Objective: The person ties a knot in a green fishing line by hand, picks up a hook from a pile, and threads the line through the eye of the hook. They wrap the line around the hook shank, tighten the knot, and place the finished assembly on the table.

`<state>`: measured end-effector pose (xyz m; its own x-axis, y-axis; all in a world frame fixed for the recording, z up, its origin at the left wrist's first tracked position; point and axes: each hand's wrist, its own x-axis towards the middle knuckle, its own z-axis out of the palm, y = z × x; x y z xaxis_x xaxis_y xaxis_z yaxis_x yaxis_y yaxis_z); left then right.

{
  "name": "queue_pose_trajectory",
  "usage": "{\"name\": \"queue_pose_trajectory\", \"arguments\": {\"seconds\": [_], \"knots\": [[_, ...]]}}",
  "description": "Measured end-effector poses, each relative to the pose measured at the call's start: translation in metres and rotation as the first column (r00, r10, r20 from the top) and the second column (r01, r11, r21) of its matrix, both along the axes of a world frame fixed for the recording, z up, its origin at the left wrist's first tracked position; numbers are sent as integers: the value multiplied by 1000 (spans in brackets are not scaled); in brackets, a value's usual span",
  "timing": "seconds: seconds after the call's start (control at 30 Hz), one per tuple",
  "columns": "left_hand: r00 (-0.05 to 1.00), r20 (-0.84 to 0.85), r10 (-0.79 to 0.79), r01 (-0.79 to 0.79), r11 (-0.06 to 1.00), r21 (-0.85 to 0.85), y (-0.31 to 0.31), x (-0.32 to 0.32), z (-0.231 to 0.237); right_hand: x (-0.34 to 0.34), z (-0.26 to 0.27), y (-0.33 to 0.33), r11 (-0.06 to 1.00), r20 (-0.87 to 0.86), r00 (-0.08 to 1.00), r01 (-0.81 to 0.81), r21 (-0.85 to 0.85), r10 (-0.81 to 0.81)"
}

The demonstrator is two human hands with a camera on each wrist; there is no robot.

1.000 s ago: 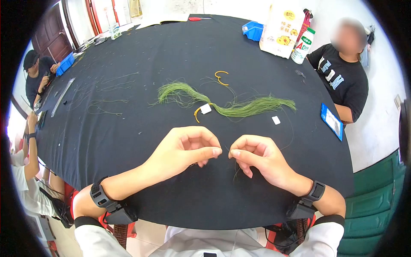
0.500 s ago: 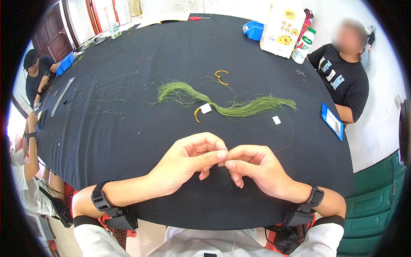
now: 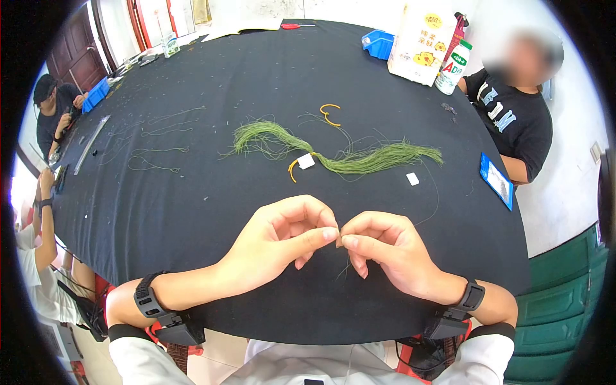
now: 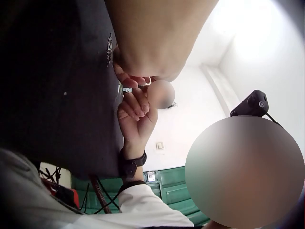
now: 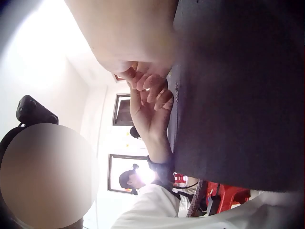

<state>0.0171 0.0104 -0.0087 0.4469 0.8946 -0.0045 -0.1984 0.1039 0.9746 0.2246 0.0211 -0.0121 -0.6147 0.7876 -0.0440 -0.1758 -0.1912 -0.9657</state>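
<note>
Just in front of my body, over the table's near side, my left hand and right hand meet at the fingertips. Each pinches a fine green thread between thumb and forefinger; a bit of it hangs below the right fingers. The pinched spot itself is hidden by the fingertips. Beyond the hands lies a bundle of green threads, tied at its middle with a yellow tie and bearing a white tag. In the left wrist view, the right hand shows its curled fingers against the left ones.
A yellow curved tie lies behind the bundle, a white square to its right. Loose threads lie at left. A blue packet, a bottle, a tissue pack and a blue bin stand rightward. Other people sit around the table.
One second ago the hands were slightly apart; they came together at the fingertips, and the left hand shifted a little right. The bundle and the things on the table stay put.
</note>
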Motion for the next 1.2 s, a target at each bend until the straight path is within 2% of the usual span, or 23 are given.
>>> {"name": "queue_pose_trajectory", "arguments": {"seconds": [0.1, 0.13, 0.2, 0.3, 0.47, 0.67, 0.77, 0.87, 1.2], "knots": [[993, -115, 29, -13, 991, 137, -2, 0, 0, 2, 5, -1, 996, 69, 997, 33, 79, -39], [981, -184, 57, -3, 961, 278, -2, 1, 2, 2, 7, -3, 993, 102, 993, 47, 105, -58], [943, -303, 141, 46, 842, 537, -2, 0, 6, 3, 7, -4, 976, 176, 980, 58, 210, -97], [901, -366, 235, 94, 716, 692, 0, 0, 7, 4, 6, -4, 910, 248, 953, 59, 410, -174], [892, -355, 280, 55, 712, 700, 1, -1, 3, 3, 6, -2, 730, 235, 912, 95, 676, -336], [888, -365, 280, 45, 736, 675, 0, -1, 4, 4, 7, -2, 666, 226, 901, 88, 741, -371], [897, -348, 274, 16, 765, 644, 0, 0, 4, 5, 7, -3, 677, 156, 906, 171, 716, -394], [899, -357, 254, 19, 791, 611, 1, -1, 3, 7, 7, -3, 683, 145, 909, 180, 707, -391], [902, -351, 252, 18, 789, 614, -1, 0, 2, 3, 3, -3, 732, 224, 908, 120, 671, -355]]}}
